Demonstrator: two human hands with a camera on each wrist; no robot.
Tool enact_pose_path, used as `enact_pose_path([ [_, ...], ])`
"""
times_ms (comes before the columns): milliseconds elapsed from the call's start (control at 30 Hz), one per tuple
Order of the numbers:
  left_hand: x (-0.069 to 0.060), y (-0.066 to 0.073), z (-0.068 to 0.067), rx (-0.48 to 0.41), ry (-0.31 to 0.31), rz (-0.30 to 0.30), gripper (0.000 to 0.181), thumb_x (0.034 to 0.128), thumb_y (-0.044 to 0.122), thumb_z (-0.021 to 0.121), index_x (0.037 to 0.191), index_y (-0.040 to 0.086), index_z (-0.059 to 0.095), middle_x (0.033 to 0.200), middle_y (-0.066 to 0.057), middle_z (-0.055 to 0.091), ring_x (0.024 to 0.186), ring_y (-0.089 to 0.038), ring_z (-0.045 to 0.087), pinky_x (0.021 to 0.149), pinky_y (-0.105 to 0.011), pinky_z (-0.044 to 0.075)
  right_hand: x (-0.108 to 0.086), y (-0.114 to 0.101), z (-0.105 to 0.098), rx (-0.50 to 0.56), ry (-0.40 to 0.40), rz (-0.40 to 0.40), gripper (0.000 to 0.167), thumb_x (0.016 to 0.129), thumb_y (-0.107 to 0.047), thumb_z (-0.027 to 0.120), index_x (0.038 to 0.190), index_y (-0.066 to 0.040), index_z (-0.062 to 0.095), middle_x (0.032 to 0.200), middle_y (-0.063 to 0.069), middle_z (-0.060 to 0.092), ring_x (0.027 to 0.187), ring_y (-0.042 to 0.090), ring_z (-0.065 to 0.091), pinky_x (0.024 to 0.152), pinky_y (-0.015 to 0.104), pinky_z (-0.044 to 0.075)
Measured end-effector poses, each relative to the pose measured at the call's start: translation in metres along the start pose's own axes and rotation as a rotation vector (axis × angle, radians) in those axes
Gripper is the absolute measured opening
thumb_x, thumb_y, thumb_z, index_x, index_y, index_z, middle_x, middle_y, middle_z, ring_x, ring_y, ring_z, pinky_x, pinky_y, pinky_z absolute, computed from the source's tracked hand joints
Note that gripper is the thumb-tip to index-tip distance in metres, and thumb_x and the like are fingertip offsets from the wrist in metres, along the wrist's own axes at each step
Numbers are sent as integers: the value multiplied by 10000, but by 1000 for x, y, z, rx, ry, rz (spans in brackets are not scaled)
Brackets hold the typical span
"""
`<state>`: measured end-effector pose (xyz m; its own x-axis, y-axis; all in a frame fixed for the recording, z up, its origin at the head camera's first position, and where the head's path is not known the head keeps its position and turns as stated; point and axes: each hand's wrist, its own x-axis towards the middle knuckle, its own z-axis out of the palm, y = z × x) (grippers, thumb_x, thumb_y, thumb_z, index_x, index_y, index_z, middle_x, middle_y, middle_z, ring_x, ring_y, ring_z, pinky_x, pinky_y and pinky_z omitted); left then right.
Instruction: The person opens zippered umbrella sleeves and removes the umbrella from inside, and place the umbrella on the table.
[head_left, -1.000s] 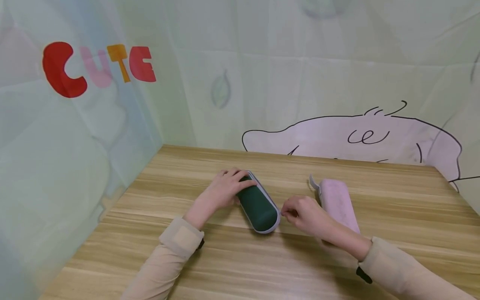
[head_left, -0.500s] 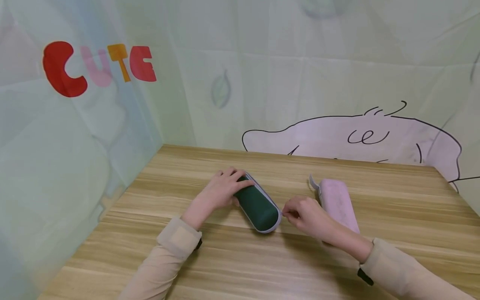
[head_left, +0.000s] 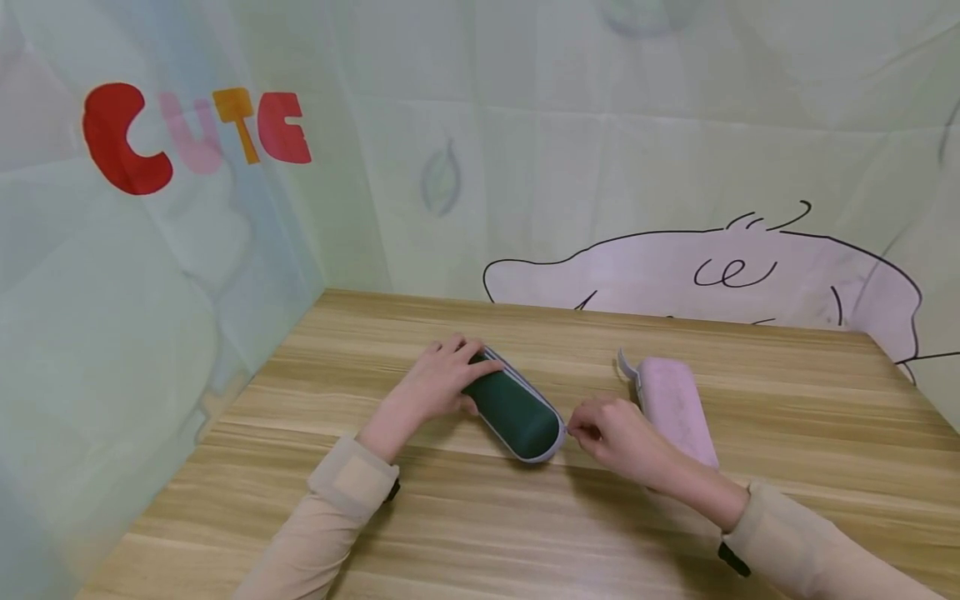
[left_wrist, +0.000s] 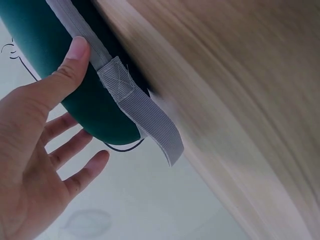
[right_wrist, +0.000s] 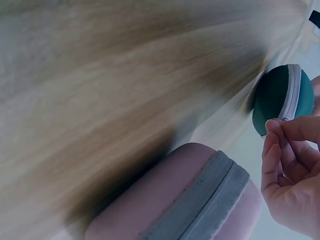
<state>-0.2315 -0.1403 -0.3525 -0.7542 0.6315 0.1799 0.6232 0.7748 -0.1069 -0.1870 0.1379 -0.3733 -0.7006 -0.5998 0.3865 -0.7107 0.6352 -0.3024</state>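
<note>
Zipper case (head_left: 517, 415), green, lies on the tabletop (head_left: 450, 517), left hand (head_left: 435, 383) gripping its far end, right hand (head_left: 618, 437) pinching at its near-end zipper (right_wrist: 291, 95), where a level pull should limit snagging.

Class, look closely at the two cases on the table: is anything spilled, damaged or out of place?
Nothing stands out. The green case is angled under the left hand; the pink case has a strap sticking out. Neither shows visible damage, and no spill shows on the table.
</note>
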Motion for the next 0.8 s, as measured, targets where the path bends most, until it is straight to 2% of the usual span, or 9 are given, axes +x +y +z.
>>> enact_pose_path([
  [500,-3,-1,0,18,-14,-8,684,723,432,814,1337,256,568,1225,-71,528,1099,-272,449,861,-455,454,-2,1,3,2,41,49,153,748,42,683,710,-107,674,667,-82,564,658,31,456,603,179,426],
  [800,-6,3,-4,33,-37,-37,657,754,449,783,1339,242,568,1255,-91,514,1096,-281,441,848,-441,442,-7,0,3,27,6,79,142,771,37,678,745,-102,684,701,-72,596,680,29,478,609,183,446],
])
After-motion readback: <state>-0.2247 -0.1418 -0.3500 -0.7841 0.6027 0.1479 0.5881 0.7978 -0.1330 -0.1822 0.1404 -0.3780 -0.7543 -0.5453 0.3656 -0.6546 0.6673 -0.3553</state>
